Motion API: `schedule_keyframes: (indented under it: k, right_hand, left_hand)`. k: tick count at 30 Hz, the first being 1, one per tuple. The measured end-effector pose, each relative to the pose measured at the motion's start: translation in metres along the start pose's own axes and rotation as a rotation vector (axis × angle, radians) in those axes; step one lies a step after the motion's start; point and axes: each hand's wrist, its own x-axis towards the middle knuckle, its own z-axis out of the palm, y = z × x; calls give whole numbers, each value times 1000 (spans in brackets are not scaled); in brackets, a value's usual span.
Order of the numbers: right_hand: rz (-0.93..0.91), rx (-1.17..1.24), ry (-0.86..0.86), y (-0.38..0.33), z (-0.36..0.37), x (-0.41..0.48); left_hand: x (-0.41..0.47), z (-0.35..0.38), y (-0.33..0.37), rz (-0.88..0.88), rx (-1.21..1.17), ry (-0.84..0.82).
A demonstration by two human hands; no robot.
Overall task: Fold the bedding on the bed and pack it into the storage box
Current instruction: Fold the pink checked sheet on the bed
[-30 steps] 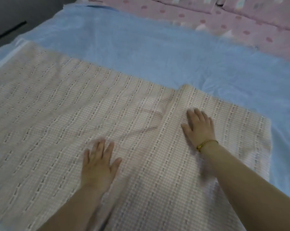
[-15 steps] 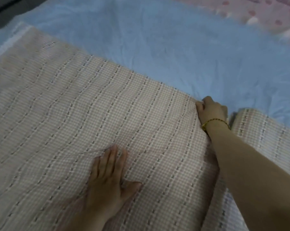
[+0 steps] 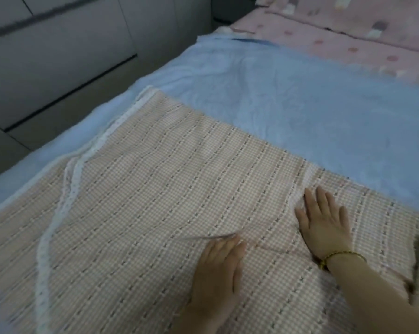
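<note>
Fingers [image 3: 321, 201] straight and gripping nothing, I press my left hand [image 3: 215, 268] and right hand [image 3: 324, 225] flat on the checked bedding [image 3: 155, 189], well away from the bed's [image 3: 300, 104] left edge.

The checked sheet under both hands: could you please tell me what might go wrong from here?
1. A ridge of cloth is bunched just ahead of the left hand. Folding the checked sheet now would probably press that crease in.
2. The lace-trimmed edge lies wavy on the left side, so the layers may well fold out of line.
</note>
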Motion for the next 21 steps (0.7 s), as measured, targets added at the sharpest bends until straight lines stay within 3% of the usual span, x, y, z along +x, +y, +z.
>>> schedule_keyframes:
  k: [2, 5, 8, 12, 16, 21]
  right_hand:
    - [28, 26, -12, -15, -1, -4]
    - [51, 71, -35, -48, -2, -10]
    - [66, 94, 28, -91, -4, 2]
    - [98, 108, 28, -176, -5, 40]
    - [103, 74, 63, -238, -6, 76]
    - [157, 46, 6, -258, 3, 88]
  left_hand:
    - [9, -19, -29, -32, 73, 63]
    - [41, -57, -78, -284, 268, 117]
    - [97, -98, -136, -531, 243, -40]
    - [168, -140, -225, -510, 204, -182]
    - [243, -168, -279, -462, 0, -27]
    - [320, -166, -301, -593, -324, -48]
